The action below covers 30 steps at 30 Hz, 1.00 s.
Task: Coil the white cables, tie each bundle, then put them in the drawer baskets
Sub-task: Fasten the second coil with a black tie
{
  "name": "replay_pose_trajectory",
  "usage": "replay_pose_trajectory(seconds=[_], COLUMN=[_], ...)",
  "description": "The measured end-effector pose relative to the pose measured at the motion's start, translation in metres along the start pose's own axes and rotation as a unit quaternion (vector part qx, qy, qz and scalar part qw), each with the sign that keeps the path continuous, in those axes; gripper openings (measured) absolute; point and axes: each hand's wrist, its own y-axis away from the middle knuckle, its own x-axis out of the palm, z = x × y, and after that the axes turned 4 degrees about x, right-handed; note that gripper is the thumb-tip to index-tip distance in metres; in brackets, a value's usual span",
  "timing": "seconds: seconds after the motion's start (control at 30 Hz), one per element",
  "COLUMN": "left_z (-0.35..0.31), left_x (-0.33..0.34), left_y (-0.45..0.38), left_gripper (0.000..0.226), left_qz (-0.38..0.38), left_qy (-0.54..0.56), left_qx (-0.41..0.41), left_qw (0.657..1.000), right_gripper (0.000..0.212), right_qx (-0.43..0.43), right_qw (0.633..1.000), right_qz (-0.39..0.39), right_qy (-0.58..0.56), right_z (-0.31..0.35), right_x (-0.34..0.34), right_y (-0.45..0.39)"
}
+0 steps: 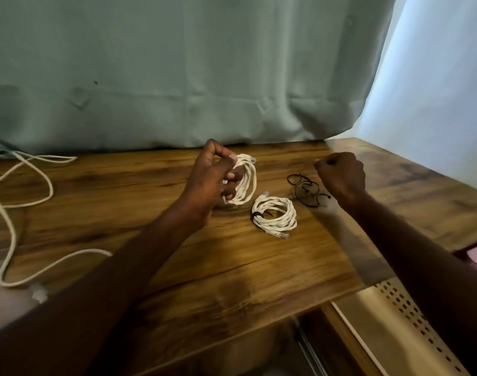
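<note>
A wooden table with a dark, streaky grain is filling most of the lower half of the view, running from about 9 o'clock across to 3 o'clock. Behind it, a pale green curtain is hanging in soft folds from 10 to 1 o'clock, with its hem sitting right at the table's back edge. Over at 2 o'clock, bright bluish daylight is glowing through a lighter sheer panel. Down at 5 o'clock, a cream perforated metal panel is showing just below the table's front edge.
</note>
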Motion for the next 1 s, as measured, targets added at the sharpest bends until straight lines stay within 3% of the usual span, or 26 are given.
replay_pose_trajectory(seconds=[0.1, 0.2, 0.43, 0.53, 0.63, 0.7, 0.77, 0.87, 1.0], left_z=[0.007, 0.011, 0.009, 0.006, -0.005, -0.015, -0.027, -0.044, -0.056], left_x=[-0.010, -0.016, -0.018, -0.021, -0.030, -0.038, -0.050, -0.082, -0.146], left_y=[0.001, 0.002, 0.000, -0.002, -0.006, -0.008, -0.009, -0.008, -0.003], left_gripper=[0.009, 0.007, 0.010, 0.009, 0.011, 0.010, 0.013, 0.015, 0.013], left_qz=[-0.017, -0.016, -0.015, -0.015, -0.029, -0.047, -0.068, -0.109, -0.200], left_qy=[-0.012, -0.006, 0.028, 0.038, 0.057, 0.072, 0.083, 0.086, 0.077], left_qx=[-0.021, -0.034, -0.025, -0.016, 0.001, 0.019, 0.039, 0.071, 0.085], left_qw=[1.000, 0.999, 0.999, 0.999, 0.998, 0.996, 0.993, 0.988, 0.973], right_gripper=[0.014, 0.028, 0.024, 0.016, 0.004, 0.007, 0.011, 0.007, 0.003], right_qx=[-0.008, -0.024, -0.029, -0.061, -0.033, 0.027, 0.056, 0.049, 0.044], right_qw=[0.993, 0.962, 0.951, 0.979, 0.989, 0.936, 0.858, 0.778, 0.730], right_qz=[0.066, 0.146, 0.189, 0.118, 0.107, 0.185, 0.280, 0.376, 0.440], right_qy=[0.094, 0.228, 0.244, 0.152, -0.098, -0.297, -0.427, -0.502, -0.521], right_z=[0.007, 0.014, 0.020, 0.031, 0.063, 0.097, 0.133, 0.175, 0.210], right_x=[0.010, 0.020, 0.037, 0.030, 0.020, 0.010, 0.003, 0.004, 0.035], right_y=[-0.026, -0.043, -0.053, -0.050, -0.043, -0.029, -0.006, 0.041, 0.113])
